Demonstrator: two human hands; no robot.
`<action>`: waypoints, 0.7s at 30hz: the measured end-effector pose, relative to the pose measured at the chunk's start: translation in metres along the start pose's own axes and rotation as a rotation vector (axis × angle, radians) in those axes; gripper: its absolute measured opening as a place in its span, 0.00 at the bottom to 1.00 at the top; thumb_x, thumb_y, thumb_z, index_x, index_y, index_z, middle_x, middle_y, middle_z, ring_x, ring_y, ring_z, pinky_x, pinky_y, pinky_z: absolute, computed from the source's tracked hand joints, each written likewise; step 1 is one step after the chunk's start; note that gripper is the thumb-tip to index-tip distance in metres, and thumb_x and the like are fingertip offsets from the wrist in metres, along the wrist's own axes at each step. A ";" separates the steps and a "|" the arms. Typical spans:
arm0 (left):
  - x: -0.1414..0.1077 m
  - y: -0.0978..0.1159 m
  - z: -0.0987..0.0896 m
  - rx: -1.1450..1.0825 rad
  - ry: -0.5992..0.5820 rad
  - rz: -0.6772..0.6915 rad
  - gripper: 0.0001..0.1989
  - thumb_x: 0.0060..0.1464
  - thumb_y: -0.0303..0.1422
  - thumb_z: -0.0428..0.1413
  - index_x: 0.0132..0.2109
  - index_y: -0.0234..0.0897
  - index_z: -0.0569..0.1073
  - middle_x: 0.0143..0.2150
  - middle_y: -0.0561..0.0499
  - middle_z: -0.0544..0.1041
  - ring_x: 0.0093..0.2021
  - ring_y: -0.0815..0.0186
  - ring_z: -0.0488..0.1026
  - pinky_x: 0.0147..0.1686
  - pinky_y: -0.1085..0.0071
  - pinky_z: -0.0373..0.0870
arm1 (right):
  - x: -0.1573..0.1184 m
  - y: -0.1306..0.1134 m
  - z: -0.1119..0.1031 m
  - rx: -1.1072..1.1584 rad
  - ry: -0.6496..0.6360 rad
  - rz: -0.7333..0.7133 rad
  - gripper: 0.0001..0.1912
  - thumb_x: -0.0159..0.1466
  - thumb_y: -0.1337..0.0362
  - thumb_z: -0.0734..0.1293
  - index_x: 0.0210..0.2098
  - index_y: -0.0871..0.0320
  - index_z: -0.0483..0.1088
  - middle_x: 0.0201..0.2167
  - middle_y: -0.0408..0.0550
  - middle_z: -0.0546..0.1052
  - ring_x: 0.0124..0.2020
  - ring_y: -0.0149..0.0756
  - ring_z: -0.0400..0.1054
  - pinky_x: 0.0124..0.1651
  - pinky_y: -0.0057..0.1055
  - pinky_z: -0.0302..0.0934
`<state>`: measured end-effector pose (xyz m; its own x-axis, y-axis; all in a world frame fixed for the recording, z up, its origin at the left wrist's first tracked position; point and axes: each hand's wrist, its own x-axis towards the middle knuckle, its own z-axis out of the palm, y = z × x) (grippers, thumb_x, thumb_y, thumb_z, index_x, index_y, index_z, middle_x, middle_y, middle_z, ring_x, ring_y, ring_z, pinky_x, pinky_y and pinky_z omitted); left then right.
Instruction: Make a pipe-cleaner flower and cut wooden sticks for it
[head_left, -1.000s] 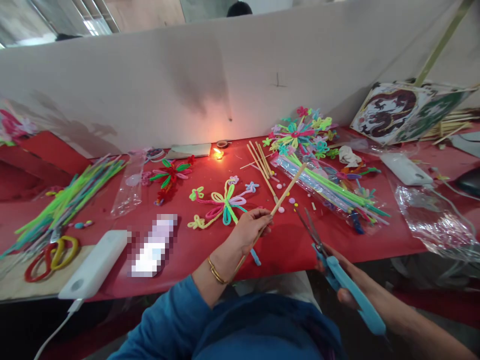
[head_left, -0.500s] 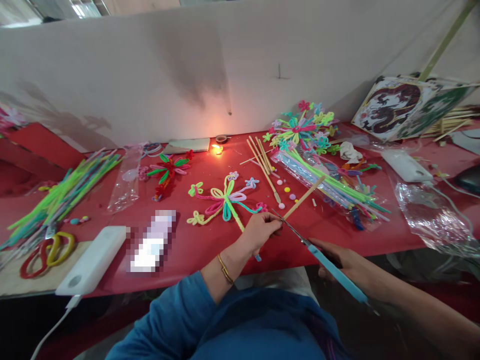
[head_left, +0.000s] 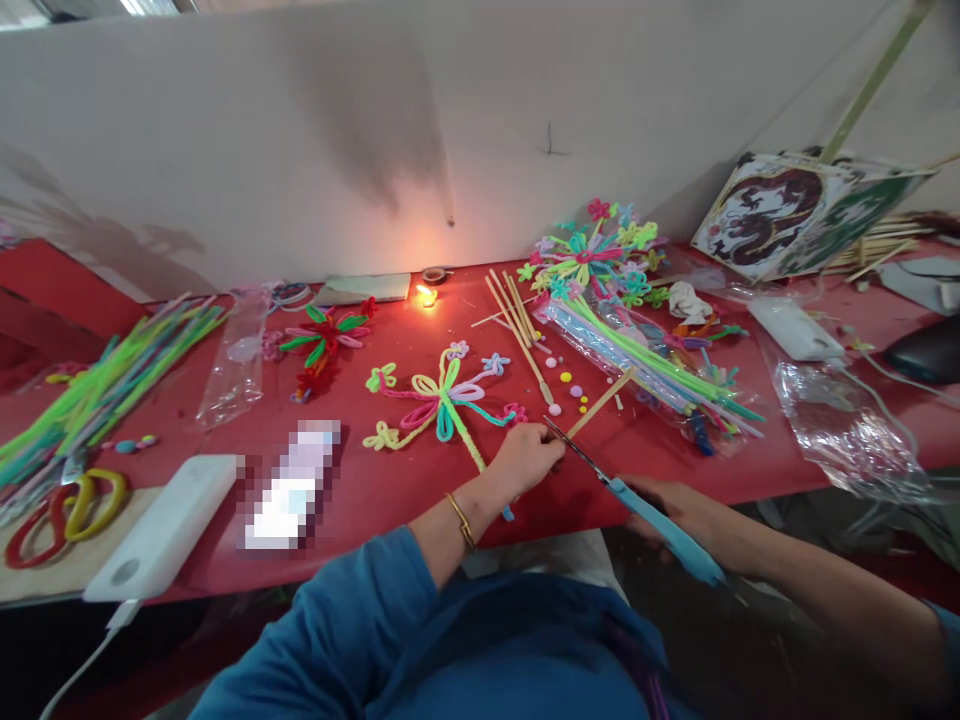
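Observation:
My left hand (head_left: 534, 455) is closed round the lower end of a thin wooden stick (head_left: 602, 402) that points up to the right. The fingers of my right hand (head_left: 667, 515) are wrapped round the light blue handle of a long metal tool (head_left: 667, 532). Its narrow metal end, which looks like blades, lies against the stick beside my left fingers. Left of my left hand lies a pipe-cleaner flower (head_left: 444, 396) with a yellow-green stem that passes behind that hand. Small pom-poms (head_left: 575, 392) sit beyond the stick.
A lit flame (head_left: 426, 296) burns near the wall. Wooden sticks (head_left: 517, 330) and pipe-cleaner bundles (head_left: 645, 350) lie at the back. Scissors (head_left: 67, 515), a white power bank (head_left: 165, 525) and a blurred-out phone (head_left: 294, 485) are at the left.
The whole view has shifted slightly, so things appear further left. Both hands keep their holds, and the metal tool stays at the stick.

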<state>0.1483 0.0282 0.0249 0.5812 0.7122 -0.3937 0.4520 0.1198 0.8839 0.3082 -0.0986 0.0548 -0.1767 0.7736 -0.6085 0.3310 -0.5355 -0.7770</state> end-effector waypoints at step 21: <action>0.017 -0.017 0.004 0.223 -0.022 0.075 0.08 0.44 0.29 0.47 0.20 0.34 0.66 0.16 0.53 0.67 0.20 0.70 0.66 0.23 0.75 0.60 | 0.013 0.013 0.002 0.167 -0.010 0.127 0.16 0.52 0.53 0.64 0.33 0.56 0.58 0.20 0.35 0.62 0.17 0.25 0.59 0.21 0.24 0.55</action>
<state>0.1535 0.0350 0.0024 0.6322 0.6980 -0.3365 0.5440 -0.0905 0.8342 0.3086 -0.0957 0.0361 -0.1525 0.6934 -0.7042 0.1930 -0.6779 -0.7094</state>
